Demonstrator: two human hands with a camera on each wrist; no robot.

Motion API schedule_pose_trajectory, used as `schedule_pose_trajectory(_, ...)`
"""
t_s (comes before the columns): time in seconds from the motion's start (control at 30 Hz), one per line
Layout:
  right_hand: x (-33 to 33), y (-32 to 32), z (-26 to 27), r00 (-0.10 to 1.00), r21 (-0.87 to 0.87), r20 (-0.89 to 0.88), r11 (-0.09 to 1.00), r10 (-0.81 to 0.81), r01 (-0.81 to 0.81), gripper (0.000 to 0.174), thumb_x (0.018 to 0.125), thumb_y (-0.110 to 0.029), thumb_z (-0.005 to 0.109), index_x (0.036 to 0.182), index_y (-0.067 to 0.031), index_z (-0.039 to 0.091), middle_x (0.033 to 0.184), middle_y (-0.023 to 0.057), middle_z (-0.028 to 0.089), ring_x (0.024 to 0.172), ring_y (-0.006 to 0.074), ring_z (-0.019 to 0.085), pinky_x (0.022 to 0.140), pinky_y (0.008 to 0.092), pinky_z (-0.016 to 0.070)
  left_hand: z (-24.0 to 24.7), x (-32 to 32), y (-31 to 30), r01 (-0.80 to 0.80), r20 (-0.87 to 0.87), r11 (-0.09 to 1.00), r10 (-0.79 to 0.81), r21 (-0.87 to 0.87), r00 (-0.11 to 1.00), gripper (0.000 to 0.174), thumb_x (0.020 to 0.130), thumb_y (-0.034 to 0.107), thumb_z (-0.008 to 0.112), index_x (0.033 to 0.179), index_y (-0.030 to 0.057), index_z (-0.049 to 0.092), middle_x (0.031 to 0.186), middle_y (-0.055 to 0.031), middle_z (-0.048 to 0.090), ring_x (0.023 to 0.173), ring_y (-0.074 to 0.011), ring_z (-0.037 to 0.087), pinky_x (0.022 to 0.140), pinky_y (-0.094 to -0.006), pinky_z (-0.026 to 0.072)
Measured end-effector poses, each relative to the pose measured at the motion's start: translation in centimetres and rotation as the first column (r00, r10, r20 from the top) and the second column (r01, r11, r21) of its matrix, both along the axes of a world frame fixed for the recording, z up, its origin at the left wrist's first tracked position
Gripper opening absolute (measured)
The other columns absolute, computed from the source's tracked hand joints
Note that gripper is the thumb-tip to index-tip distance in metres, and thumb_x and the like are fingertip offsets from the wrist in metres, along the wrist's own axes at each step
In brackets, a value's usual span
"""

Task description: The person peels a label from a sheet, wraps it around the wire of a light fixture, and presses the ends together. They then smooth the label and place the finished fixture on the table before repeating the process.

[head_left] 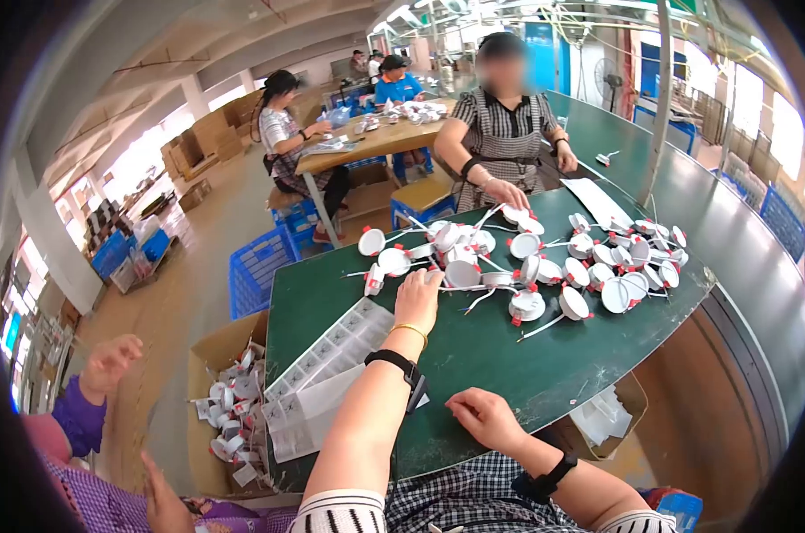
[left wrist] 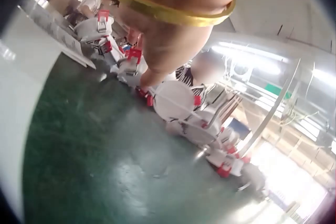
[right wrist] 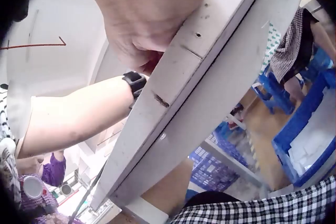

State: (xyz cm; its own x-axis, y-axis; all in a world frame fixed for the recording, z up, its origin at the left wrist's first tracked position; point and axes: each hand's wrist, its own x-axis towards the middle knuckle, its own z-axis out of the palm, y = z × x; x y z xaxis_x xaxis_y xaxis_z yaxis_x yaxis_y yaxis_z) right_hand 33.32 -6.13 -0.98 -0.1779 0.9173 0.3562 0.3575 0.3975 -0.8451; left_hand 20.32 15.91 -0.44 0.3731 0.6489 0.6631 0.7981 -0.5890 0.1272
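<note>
My left hand (head_left: 418, 302) reaches to the near edge of a pile of white round downlights (head_left: 527, 306) with red clips and loose wires. Its fingertips are right at the lamps; in the left wrist view the fingers (left wrist: 157, 56) come down beside a lamp (left wrist: 173, 100) with red clips. What the fingertips do behind the lamps is partly hidden. My right hand (head_left: 489, 417) rests by the near table edge, fingers loosely curled, holding nothing. In the right wrist view this hand (right wrist: 152, 40) lies over the pale table edge (right wrist: 157, 98).
A clear compartment tray (head_left: 282, 435) lies left on the green table (head_left: 545, 364). Below it stands a carton (head_left: 203, 355) of more lamps. Across the table a person (head_left: 509, 133) reaches into the pile. Another person's hand (head_left: 109, 360) is at my left. A white sheet (head_left: 598, 204) lies farther back.
</note>
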Motion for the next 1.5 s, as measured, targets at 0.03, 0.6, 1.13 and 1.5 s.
schedule_pose_trajectory(0.03, 0.1, 0.0, 0.3, 1.0, -0.035, 0.009, 0.999, 0.008, -0.008, 0.012, 0.086, -0.012, 0.06, 0.091, -0.0013, 0.064, 0.085, 0.0136, 0.063, 0.074, 0.0298, 0.062, 0.067, 0.0358, 0.0504, -0.6, 0.2, 0.9, -0.031, -0.041, 0.999, 0.029, -0.044, 0.999, 0.036, 0.075, 0.006, 0.064, 0.11, 0.0112, 0.058, 0.106, -0.0122, 0.06, 0.1, -0.0305, 0.057, 0.085, -0.0406, 0.0468)
schedule_pose_trajectory(0.6, 0.6, 2.5, 3.5, 0.955, -0.323, -0.294, 0.945, -0.048, -0.052, 0.023, 0.095, -0.017, 0.053, 0.109, -0.0002, 0.061, 0.083, 0.0011, 0.061, 0.071, 0.0067, 0.054, 0.061, 0.0216, 0.0442, 0.4, -5.4, -23.3, 0.486, 0.624, 0.52, 0.122, -0.703, 0.772, 0.033, 0.089, 0.008, 0.053, 0.121, 0.0014, 0.058, 0.097, -0.0033, 0.063, 0.078, -0.0046, 0.056, 0.069, -0.0214, 0.0458)
schedule_pose_trajectory(1.13, -1.5, 2.1, 3.4, 0.987, -0.024, -0.131, 0.995, 0.098, -0.102, 0.012, 0.088, -0.005, 0.061, 0.098, 0.0025, 0.062, 0.083, 0.0082, 0.065, 0.07, 0.0128, 0.062, 0.06, 0.027, 0.0508, 0.5, -4.6, -25.6, 0.185, 0.233, 0.877, -0.086, -0.443, 0.969, 0.051, 0.07, 0.031, 0.077, 0.11, 0.0059, 0.058, 0.104, -0.0101, 0.063, 0.107, -0.0294, 0.055, 0.091, -0.0417, 0.0421)
schedule_pose_trajectory(1.5, -2.7, -0.6, 11.3, 0.999, 0.481, 0.017, 0.876, -0.038, 0.025, 0.01, 0.078, 0.003, 0.065, 0.087, 0.0003, 0.064, 0.074, 0.0098, 0.061, 0.062, 0.0228, 0.058, 0.055, 0.0307, 0.0465, 0.3, -3.5, -24.4, 0.232, 0.237, 0.909, -0.155, -0.345, 0.959, 0.054, 0.072, 0.038, 0.075, 0.106, -0.0002, 0.057, 0.095, -0.0098, 0.062, 0.092, -0.0291, 0.055, 0.081, -0.0392, 0.0436)
